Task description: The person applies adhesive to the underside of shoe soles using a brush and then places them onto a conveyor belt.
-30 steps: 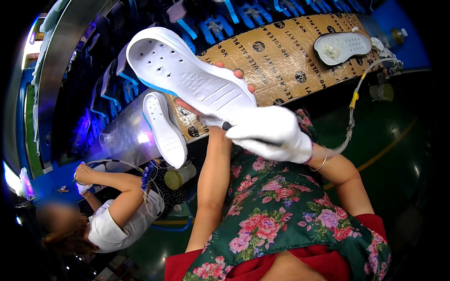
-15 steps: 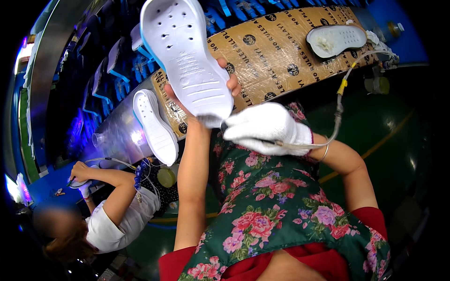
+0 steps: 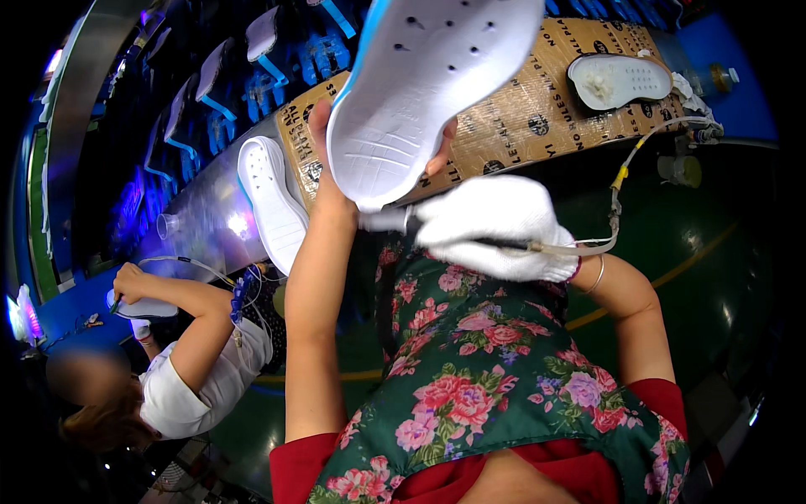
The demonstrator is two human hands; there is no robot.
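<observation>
A white shoe sole (image 3: 428, 92) with small holes, grooves and a light-blue side edge is tilted up before me. My left hand (image 3: 330, 172) grips it from beneath, thumb on one side and fingertips showing on the other. My right hand (image 3: 495, 227), in a white knit glove, is closed around a brush (image 3: 388, 221) fed by a thin clear tube (image 3: 579, 249). The blurred bristles are at the sole's lower end, by my left wrist; whether they touch is unclear. Left of that wrist lie stacked white soles (image 3: 273, 202).
Printed brown tape covers the bench (image 3: 504, 126). A dish (image 3: 621, 81) shaped like a sole, with whitish residue, sits at its right. Behind, a rack (image 3: 319, 55) carries soles on blue holders. At left, another person (image 3: 193, 370) handles a sole.
My left hand has swung the sole rightward and tilted it. The brush has shifted from the sole's lower face to its end edge, my right hand moving slightly right.
</observation>
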